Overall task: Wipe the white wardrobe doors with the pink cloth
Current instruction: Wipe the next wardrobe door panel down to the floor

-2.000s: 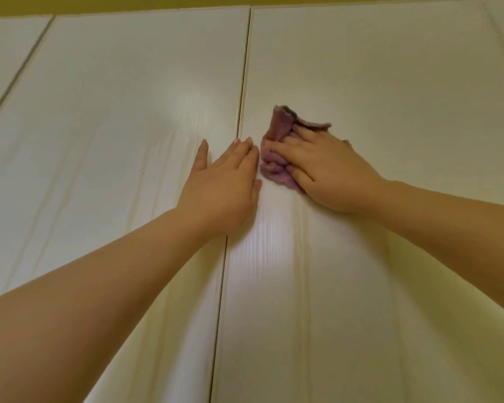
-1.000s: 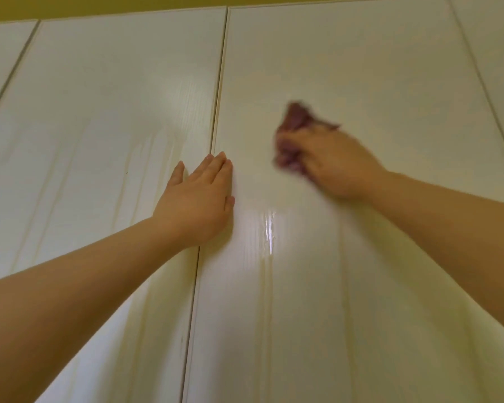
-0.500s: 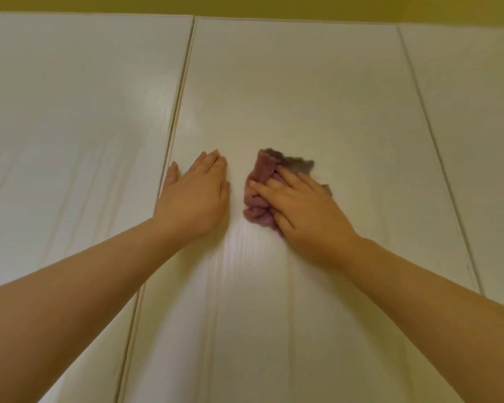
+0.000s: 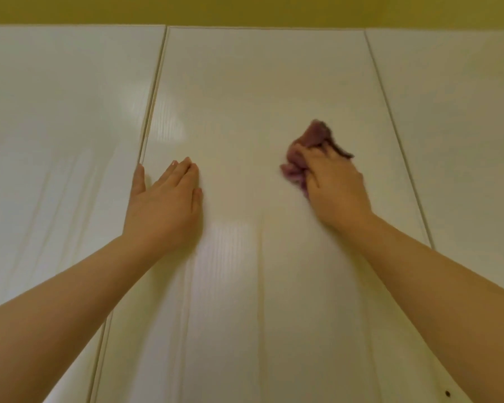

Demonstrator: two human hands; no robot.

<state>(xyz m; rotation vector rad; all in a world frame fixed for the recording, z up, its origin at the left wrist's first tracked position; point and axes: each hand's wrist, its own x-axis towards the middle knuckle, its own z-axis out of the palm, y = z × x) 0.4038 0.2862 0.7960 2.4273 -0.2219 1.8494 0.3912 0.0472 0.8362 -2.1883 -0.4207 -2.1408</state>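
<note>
White wardrobe doors fill the view; the middle door (image 4: pixel 259 91) faces me between two vertical gaps. My right hand (image 4: pixel 336 190) grips the bunched pink cloth (image 4: pixel 309 146) and presses it against the right half of the middle door. The cloth sticks out above and left of my fingers and is blurred. My left hand (image 4: pixel 165 205) lies flat on the same door near its left edge, fingers straight and together, thumb close to the gap.
A left door (image 4: pixel 58 126) and a right door (image 4: pixel 463 112) flank the middle one. A yellow wall strip (image 4: pixel 245 10) runs above the door tops. A small dark spot (image 4: pixel 447 393) sits at the lower right of the middle door.
My right hand has swept the cloth to the right, away from my left hand. My left hand stays flat near the left gap. The view has tilted up a little.
</note>
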